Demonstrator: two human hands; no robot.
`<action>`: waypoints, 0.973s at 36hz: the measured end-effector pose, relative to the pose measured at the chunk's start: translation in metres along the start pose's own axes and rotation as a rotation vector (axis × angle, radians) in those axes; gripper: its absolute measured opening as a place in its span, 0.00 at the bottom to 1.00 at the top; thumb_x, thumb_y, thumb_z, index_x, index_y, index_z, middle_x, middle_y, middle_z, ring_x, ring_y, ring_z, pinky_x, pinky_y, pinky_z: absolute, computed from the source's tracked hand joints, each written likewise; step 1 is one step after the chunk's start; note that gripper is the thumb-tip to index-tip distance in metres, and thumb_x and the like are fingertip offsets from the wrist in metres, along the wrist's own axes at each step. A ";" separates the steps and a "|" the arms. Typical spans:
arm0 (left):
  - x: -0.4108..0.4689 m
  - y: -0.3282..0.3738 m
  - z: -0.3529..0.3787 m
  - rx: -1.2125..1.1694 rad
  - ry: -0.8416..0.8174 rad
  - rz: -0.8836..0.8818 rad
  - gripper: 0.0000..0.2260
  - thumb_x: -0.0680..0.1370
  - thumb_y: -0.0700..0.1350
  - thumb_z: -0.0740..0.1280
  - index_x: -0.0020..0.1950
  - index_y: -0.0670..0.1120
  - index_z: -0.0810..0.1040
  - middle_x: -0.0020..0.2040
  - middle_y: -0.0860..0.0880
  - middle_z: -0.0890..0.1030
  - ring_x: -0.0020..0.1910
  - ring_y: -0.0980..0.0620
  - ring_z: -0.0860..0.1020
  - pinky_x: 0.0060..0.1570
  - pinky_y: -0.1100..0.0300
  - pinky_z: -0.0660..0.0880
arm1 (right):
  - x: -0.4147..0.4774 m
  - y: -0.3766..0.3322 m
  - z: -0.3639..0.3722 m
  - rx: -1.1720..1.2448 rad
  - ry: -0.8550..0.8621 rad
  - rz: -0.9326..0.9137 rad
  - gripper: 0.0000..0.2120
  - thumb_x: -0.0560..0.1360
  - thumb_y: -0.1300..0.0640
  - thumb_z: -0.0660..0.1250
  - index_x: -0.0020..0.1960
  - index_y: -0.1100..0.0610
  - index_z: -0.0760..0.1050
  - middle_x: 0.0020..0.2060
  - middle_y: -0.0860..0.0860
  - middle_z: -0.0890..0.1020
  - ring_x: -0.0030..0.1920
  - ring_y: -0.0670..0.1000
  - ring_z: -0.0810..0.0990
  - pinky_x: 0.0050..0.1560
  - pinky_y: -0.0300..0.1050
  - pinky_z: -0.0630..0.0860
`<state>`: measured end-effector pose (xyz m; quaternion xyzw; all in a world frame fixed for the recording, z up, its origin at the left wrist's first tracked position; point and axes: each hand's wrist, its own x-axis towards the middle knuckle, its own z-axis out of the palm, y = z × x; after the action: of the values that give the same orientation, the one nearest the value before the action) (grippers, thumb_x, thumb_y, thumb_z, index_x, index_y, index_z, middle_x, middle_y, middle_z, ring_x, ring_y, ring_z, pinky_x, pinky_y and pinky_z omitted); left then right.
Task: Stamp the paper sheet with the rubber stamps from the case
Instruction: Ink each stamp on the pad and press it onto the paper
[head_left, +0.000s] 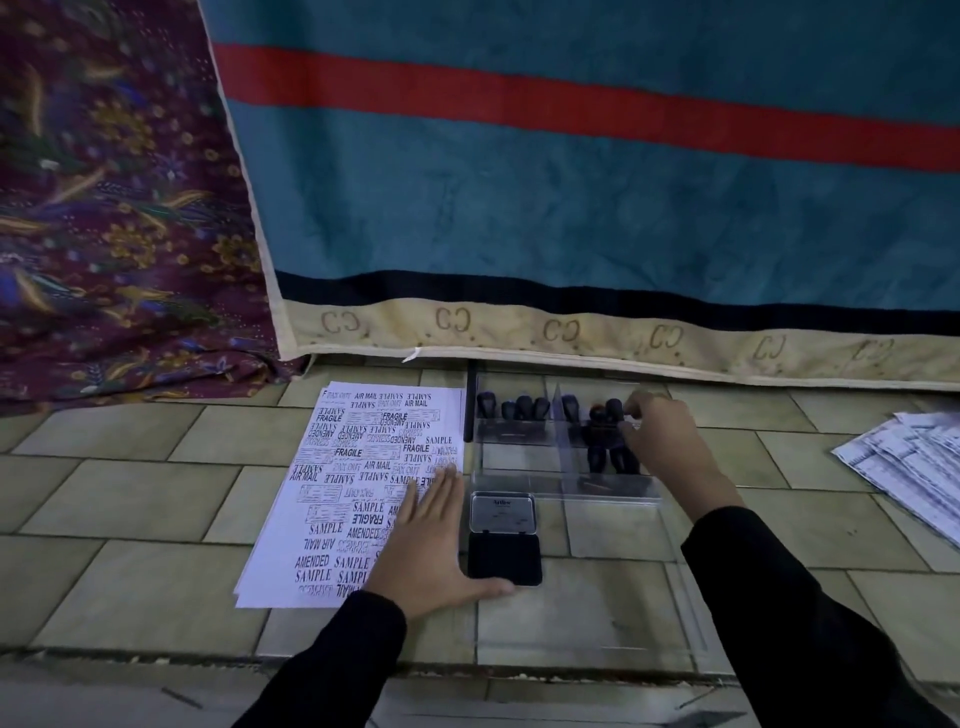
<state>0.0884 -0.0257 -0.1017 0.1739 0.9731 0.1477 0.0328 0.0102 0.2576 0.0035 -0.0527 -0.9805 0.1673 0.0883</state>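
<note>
In the head view, the paper sheet (358, 493) is lying on the tiled floor (130, 519), left of the middle. It is on top of a thin pile of other sheets, and it is carrying many black prints such as SAMPLE, FRAGILE, AIR MAIL and AMENDED.

The left hand (436, 540) is pressing flat on the sheet's right edge. Its fingers are lying straight and pointing far, and it is holding nothing. Its thumb is reaching right, just beside the near edge of the ink pad (504, 560). The pad is sitting open, with its silver lid (503, 513) standing on the far side.

To the right, the clear plastic case (613, 491) is standing open on the floor, with its transparent cover (623, 597) lying flat on the near side. Black rubber stamps (519, 408) are standing in its far left part, and more are standing in the right part.

The right hand (660, 431) is reaching into the right part of the case. Its bent fingers are touching the top of one rubber stamp (613, 410). The picture is blurred there, so I cannot tell if they are really gripping it.

At the far right, a stack of stamped papers (914, 467) is lying. Behind everything, a teal blanket with a red stripe (571, 182) and a purple floral cloth (104, 208) are hanging.
</note>
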 end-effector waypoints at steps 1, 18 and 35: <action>0.000 0.000 0.001 0.004 -0.006 0.000 0.62 0.58 0.86 0.50 0.75 0.47 0.28 0.78 0.49 0.32 0.75 0.56 0.30 0.75 0.51 0.31 | 0.003 -0.005 0.000 0.021 0.009 -0.013 0.06 0.73 0.61 0.67 0.50 0.61 0.77 0.46 0.60 0.81 0.46 0.60 0.79 0.43 0.46 0.74; 0.001 0.002 -0.004 0.001 0.002 0.018 0.63 0.57 0.85 0.53 0.79 0.49 0.39 0.78 0.56 0.36 0.74 0.61 0.30 0.74 0.53 0.29 | 0.060 -0.078 0.040 -0.338 -0.235 -0.235 0.14 0.78 0.60 0.56 0.62 0.58 0.74 0.58 0.59 0.77 0.61 0.59 0.70 0.60 0.54 0.70; 0.000 0.003 -0.005 -0.015 0.042 0.034 0.61 0.57 0.85 0.54 0.79 0.50 0.43 0.77 0.59 0.40 0.75 0.62 0.34 0.74 0.54 0.32 | 0.062 -0.096 0.064 -0.268 -0.247 -0.343 0.15 0.75 0.52 0.66 0.58 0.60 0.75 0.57 0.58 0.75 0.60 0.58 0.71 0.56 0.51 0.72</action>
<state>0.0890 -0.0243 -0.0960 0.1872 0.9693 0.1590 0.0111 -0.0699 0.1553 -0.0138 0.1243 -0.9919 0.0237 -0.0128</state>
